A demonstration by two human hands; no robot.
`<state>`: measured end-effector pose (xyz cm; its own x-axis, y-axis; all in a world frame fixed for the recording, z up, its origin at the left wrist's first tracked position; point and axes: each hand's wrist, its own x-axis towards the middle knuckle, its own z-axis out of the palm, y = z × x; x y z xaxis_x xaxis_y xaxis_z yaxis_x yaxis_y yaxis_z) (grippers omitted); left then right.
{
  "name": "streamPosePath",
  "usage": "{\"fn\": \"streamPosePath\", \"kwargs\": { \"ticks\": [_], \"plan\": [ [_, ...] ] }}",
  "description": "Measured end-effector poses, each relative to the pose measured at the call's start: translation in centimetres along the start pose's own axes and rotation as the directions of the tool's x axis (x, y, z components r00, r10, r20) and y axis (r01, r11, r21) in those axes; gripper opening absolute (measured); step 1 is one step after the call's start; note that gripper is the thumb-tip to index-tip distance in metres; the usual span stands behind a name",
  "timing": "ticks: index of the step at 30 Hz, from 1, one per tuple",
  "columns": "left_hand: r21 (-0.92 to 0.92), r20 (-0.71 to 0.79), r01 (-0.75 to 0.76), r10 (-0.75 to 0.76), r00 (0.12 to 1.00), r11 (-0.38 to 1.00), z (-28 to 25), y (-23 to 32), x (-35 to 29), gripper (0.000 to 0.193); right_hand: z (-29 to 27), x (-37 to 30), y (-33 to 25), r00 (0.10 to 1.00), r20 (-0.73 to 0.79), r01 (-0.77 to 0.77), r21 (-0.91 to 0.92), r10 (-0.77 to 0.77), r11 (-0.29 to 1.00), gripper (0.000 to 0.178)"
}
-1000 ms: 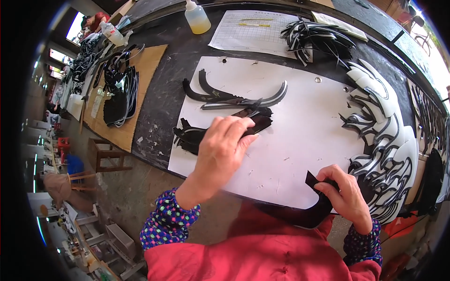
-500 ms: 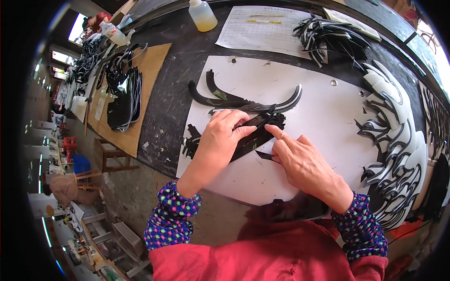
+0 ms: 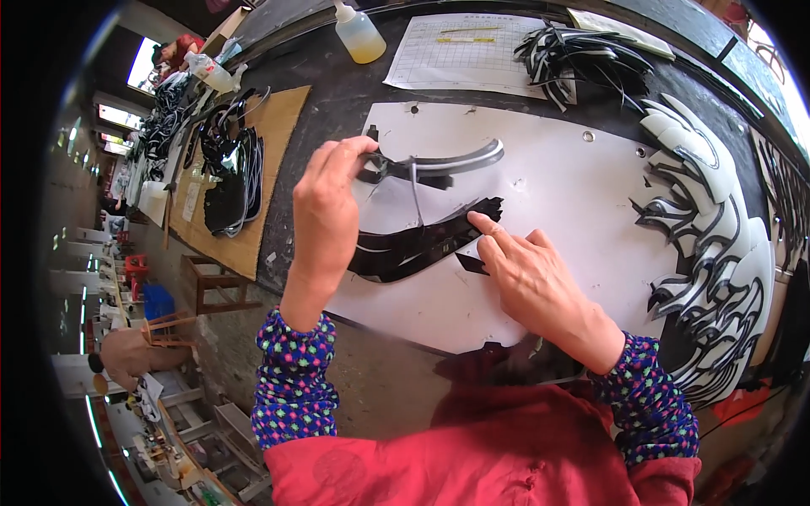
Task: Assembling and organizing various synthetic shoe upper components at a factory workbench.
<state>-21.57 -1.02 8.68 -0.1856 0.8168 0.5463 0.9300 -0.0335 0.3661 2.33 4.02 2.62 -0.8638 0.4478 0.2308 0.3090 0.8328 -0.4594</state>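
On the white board (image 3: 591, 211) lies a bundle of curved black strips (image 3: 405, 253). My right hand (image 3: 540, 287) presses its index fingertip on the bundle's right end. A dark pointed piece (image 3: 472, 263) sticks out from under that hand's curled fingers; whether it is a blade or a strip I cannot tell. Raised at the board's left, my left hand (image 3: 329, 202) has thumb and fingers pinched on a thin dark strip, partly hidden and blurred. Beside its fingertips, a curved black strip with a white edge (image 3: 472, 158) lies farther back, and a narrow grey strip (image 3: 417, 194) crosses toward the bundle.
Fanned white-and-black curved pieces (image 3: 717, 244) line the board's right side. Behind stand a pile of strips (image 3: 582, 59), a printed sheet (image 3: 422, 63) and a bottle of yellow liquid (image 3: 361, 35). Cardboard (image 3: 274, 152) with black pieces lies left; a wooden stool (image 3: 215, 287) stands below.
My left hand has lifted off the bundle and moved left and back, pinching a strip. The white-edged strip has shifted left. My right index finger stays on the bundle's end.
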Motion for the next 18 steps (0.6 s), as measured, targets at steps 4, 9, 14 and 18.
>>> {"fn": "streamPosePath", "kwargs": {
  "ticks": [4,9,14,18],
  "plan": [
    [0.148,0.229,-0.236,0.199,0.953,0.96,-2.4,-0.6,2.3,0.035,-0.5,0.1,-0.7,0.999,0.049,-0.005,-0.067,0.009,0.998,0.013],
    [0.022,0.473,-0.185,0.153,0.868,0.983,-1.1,1.0,2.2,0.026,-1.9,0.7,-2.5,0.967,-0.004,0.256,-0.047,-0.256,0.966,0.013],
    [-0.108,0.436,-0.05,0.093,0.895,0.993,-2.2,0.5,3.0,0.022,0.2,3.9,0.2,0.989,0.059,0.141,-0.099,-0.136,0.985,0.015],
    [-0.029,0.061,-0.077,0.078,0.995,0.997,-7.3,2.8,4.5,0.02,0.2,3.6,2.2,0.998,-0.048,0.059,0.163,-0.052,0.985,0.009]
  ]
}}
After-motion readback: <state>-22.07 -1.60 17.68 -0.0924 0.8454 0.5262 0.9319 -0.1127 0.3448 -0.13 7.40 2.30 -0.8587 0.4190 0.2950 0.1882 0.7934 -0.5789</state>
